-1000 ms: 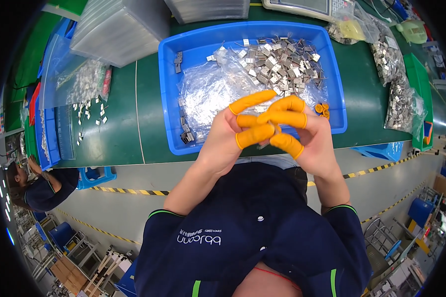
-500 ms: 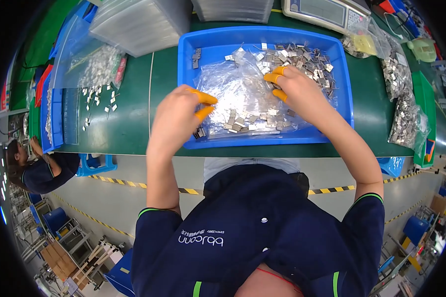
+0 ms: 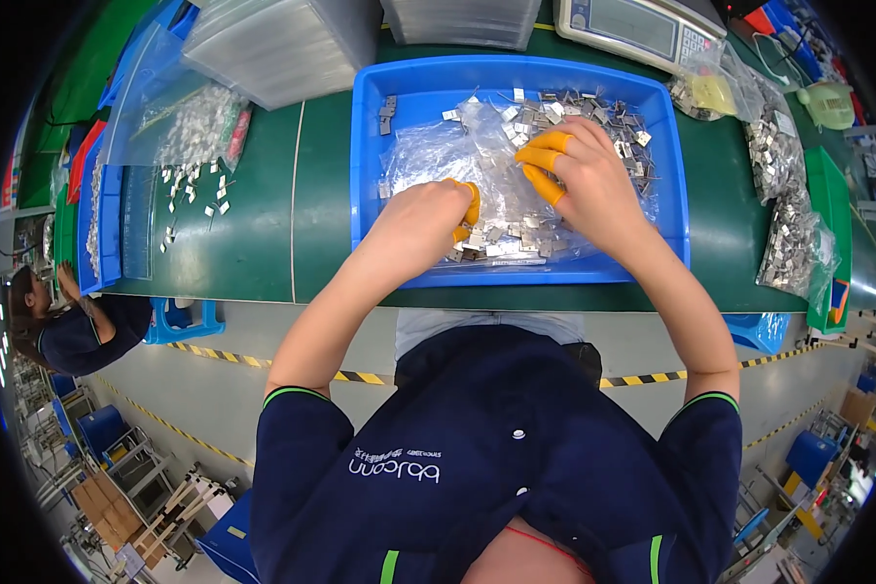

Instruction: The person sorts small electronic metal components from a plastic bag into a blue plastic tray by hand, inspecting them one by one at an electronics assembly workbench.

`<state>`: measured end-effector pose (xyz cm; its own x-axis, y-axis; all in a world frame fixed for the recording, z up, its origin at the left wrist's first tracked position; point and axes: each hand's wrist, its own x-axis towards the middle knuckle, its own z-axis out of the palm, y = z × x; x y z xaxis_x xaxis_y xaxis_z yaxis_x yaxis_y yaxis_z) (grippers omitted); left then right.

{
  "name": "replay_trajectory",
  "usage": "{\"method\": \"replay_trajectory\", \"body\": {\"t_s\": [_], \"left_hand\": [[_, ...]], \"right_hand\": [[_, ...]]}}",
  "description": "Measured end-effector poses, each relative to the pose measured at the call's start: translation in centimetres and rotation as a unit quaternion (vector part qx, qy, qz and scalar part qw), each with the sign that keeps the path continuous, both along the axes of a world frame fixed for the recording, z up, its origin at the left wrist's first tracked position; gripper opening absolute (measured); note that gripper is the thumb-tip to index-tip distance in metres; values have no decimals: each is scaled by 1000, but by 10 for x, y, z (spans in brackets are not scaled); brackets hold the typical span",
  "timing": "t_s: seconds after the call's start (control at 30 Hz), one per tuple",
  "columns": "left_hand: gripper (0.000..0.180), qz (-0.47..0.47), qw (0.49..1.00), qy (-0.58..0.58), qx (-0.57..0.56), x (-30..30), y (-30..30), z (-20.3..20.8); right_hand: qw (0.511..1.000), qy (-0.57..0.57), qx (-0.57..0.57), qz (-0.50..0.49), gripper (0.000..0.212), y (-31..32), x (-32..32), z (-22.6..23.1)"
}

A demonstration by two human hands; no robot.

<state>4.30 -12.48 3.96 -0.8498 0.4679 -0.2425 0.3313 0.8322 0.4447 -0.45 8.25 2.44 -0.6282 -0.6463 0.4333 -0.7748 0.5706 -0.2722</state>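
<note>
Left hand [image 3: 428,222], right hand [image 3: 593,180]: fingers [image 3: 547,141] curled; gap, hold unclear. I'd lightly pinch silver rectangular metal pieces [image 3: 518,241] beside them.

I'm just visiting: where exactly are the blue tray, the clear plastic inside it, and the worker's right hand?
Blue tray [image 3: 424,107]: head view, on a bare patch of its floor.
Clear plastic [image 3: 493,173]: head view, near its middle.
Right hand [image 3: 593,183]: head view, on the back of the hand.
</note>
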Motion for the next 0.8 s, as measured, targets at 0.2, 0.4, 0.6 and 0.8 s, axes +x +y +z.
{"method": "replay_trajectory", "body": {"t_s": [0.2, 0.4, 0.6, 0.8], "left_hand": [[15, 125, 923, -104, 348, 13, -16, 3], [16, 265, 793, -199, 511, 23, -2, 3], [23, 362, 645, -80, 668, 32, 20, -5], [55, 359, 608, -9, 707, 25, 32, -3]], "right_hand": [[961, -206, -180, -44, 18, -5, 42, 23], [911, -225, -337, -71, 17, -33, 73, 20], [645, -491, -580, -84, 22, -45, 82, 13], [621, -517, -584, -82, 22, -47, 79, 14]]}}
